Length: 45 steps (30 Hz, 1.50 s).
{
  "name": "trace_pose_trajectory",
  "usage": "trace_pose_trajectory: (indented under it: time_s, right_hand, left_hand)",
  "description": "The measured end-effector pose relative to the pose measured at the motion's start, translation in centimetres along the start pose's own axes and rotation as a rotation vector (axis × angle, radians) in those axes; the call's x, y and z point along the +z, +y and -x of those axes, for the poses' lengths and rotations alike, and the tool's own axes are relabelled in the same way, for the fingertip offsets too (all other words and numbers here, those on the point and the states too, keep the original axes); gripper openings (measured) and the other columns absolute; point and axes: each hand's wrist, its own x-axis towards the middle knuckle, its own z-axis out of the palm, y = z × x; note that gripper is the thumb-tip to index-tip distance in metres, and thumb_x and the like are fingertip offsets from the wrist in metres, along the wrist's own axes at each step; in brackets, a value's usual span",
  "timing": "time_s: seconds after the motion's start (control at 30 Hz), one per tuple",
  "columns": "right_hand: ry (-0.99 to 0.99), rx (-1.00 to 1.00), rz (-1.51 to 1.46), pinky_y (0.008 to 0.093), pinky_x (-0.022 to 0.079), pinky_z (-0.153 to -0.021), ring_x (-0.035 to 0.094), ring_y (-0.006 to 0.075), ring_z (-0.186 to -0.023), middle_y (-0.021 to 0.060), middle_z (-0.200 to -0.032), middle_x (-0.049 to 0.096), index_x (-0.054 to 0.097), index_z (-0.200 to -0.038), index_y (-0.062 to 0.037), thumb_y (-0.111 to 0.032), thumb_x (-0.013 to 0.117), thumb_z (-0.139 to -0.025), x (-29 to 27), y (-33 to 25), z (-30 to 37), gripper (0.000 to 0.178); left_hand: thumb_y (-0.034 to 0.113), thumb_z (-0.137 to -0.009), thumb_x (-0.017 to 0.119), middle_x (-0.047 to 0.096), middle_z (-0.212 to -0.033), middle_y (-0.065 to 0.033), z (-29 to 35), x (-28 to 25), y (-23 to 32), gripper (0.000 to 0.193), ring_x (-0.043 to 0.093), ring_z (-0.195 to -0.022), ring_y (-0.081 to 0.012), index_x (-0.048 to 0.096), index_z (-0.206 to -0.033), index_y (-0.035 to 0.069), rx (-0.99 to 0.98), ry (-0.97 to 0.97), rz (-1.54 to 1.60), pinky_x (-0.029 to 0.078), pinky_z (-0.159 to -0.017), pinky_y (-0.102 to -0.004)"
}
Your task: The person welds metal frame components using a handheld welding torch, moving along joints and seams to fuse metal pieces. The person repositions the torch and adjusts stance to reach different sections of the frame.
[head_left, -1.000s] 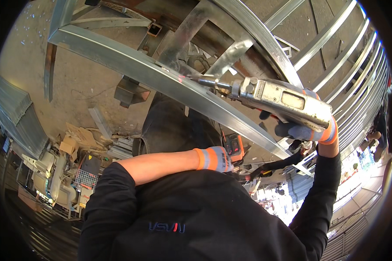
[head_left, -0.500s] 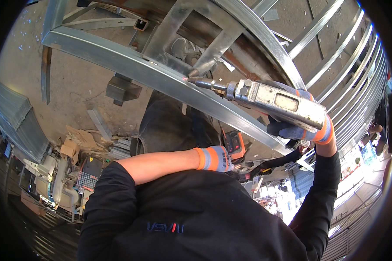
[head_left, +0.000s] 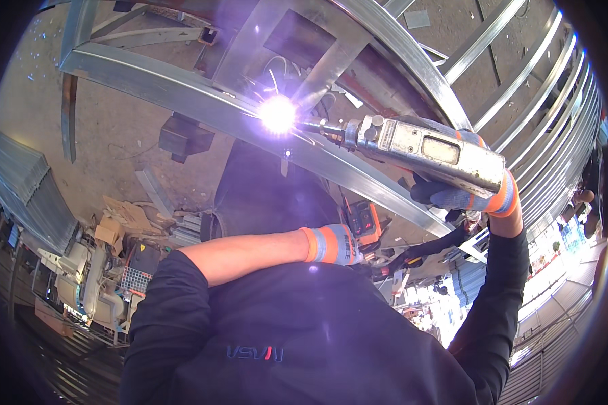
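A: Nearest item?
B: The person's dark shirt (head_left: 304, 337) fills the near centre. The left forearm crosses above it, ending in the gloved left hand (head_left: 334, 244). Its fingers are hidden, so I cannot tell their state. An orange unit (head_left: 365, 221) sits just right of that glove.

A: Right hand?
B: The right hand (head_left: 469, 196), in a blue and orange glove, is raised at right. Its fingers are wrapped around the welding gun (head_left: 419, 148), holding it from below.

A: Gun position?
B: Its body points left. The nozzle (head_left: 324, 127) meets the steel rail (head_left: 182, 88), with a bright arc (head_left: 278, 113) at the contact point.

A: Farther out?
B: More steel bars (head_left: 540, 101) curve along the right. A dark block (head_left: 182, 137) lies on the floor (head_left: 108, 169) at far left.
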Motion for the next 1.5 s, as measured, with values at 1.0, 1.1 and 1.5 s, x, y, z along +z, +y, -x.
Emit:
trace_pose_trajectory:
  time_s: [1.0, 1.1, 1.5]
  right_hand:
    - [0.003, 0.219, -0.096, 0.0393, 0.053, -0.102, 0.069, 0.0262, -0.119, 0.0196, -0.138, 0.066, 0.054, -0.148, 0.002, -0.045, 0.076, -0.093, -0.2, -1.2, 3.5, 0.076]
    - [0.229, 0.257, -0.024, 0.0371, 0.056, -0.091, 0.073, 0.028, -0.104, 0.0154, -0.119, 0.073, 0.053, -0.148, -0.0002, -0.03, 0.075, -0.092, 2.2, -6.1, 1.9, 0.068]
    - [0.586, 0.343, 1.004, 0.0432, 0.057, -0.067, 0.072, 0.0361, -0.087, 0.0231, -0.11, 0.066, 0.052, -0.148, -0.0067, -0.022, 0.073, -0.082, 12.5, -9.5, -6.4, 0.07]
  left_hand:
    - [0.022, -0.097, 0.059, 0.068, -0.082, -0.0153, -0.8, 1.5, -0.8, 0.016, 0.069, -0.077, -0.038, 0.063, -0.1, 0.006, 0.152, -0.004, -0.273, 0.055, -0.067, -0.048]
    - [0.027, -0.093, 0.066, 0.07, -0.087, -0.0132, -0.2, 0.4, 0.0, 0.023, 0.071, -0.084, -0.0364, 0.063, -0.101, 0.006, 0.105, -0.106, -0.283, 0.055, -0.071, -0.0467]
    - [0.046, -0.087, 0.07, 0.075, -0.113, -0.0146, 1.2, -3.2, -2.5, 0.052, 0.071, -0.108, -0.0358, 0.069, -0.123, 0.008, -0.007, -0.258, -0.377, 0.054, -0.093, -0.0485]
